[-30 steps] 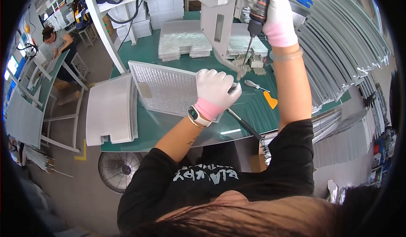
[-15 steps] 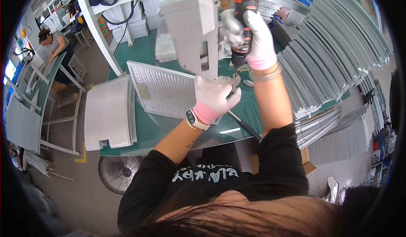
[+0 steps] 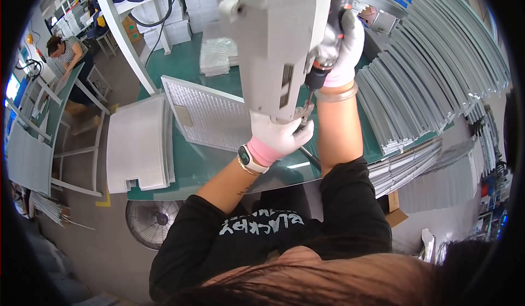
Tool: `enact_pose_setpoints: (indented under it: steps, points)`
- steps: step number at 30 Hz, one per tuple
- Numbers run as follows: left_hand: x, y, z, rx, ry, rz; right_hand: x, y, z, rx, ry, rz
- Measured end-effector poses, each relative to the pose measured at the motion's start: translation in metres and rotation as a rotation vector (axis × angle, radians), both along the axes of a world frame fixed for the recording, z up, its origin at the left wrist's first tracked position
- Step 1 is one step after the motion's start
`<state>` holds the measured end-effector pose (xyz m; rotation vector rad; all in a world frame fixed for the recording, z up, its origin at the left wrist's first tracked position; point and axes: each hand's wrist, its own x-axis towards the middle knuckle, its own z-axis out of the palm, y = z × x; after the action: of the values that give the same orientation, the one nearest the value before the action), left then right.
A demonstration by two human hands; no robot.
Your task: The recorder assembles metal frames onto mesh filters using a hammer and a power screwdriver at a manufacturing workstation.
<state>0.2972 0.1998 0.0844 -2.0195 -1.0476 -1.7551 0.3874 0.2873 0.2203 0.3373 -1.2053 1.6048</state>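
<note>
In my gloved right hand (image 3: 350,46) is an orange and black cordless drill (image 3: 328,60), its bit pointing down. Just below the bit, my gloved left hand (image 3: 279,136) is closed, with small shiny metal pieces (image 3: 303,113) at its fingertips; their exact kind is too small to tell. A tall light-grey housing (image 3: 268,54) with a slot in its side stands right beside the drill, blurred, and its lower end reaches my left hand. Behind that hand, a framed panel with a silvery textured face (image 3: 210,115) leans at an angle over the green table (image 3: 219,180).
White notched sheets (image 3: 139,147) are stacked at the table's left edge. Long rows of grey metal strips (image 3: 432,71) fill the right side. Bubble-wrapped pieces (image 3: 217,52) lie at the back. A floor fan (image 3: 156,221) stands below. Another person (image 3: 68,52) works far left.
The grey housing appears larger and has shifted right and down in view. The drill and my right hand have moved slightly right. My left hand stays under the bit.
</note>
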Motion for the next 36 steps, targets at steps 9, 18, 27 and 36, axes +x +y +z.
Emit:
enact_pose_setpoints:
  steps: [9, 18, 27, 36]
  points:
    - [-0.007, 0.002, 0.012, -0.017, 0.148, 0.056, 0.087, 0.064, 0.073, 0.312, 0.215, -0.822]
    - [-0.009, 0.0, 0.008, 0.017, 0.14, 0.086, 0.06, 0.038, 0.088, 0.136, 0.353, -0.313]
    - [-0.025, -0.009, 0.015, -0.068, 0.145, -0.188, 0.053, -0.002, 0.071, 0.152, 0.152, -0.988]
    - [-0.038, -0.015, 0.014, -0.002, 0.094, -0.342, 0.027, -0.061, -0.038, -0.114, 0.002, -0.517]
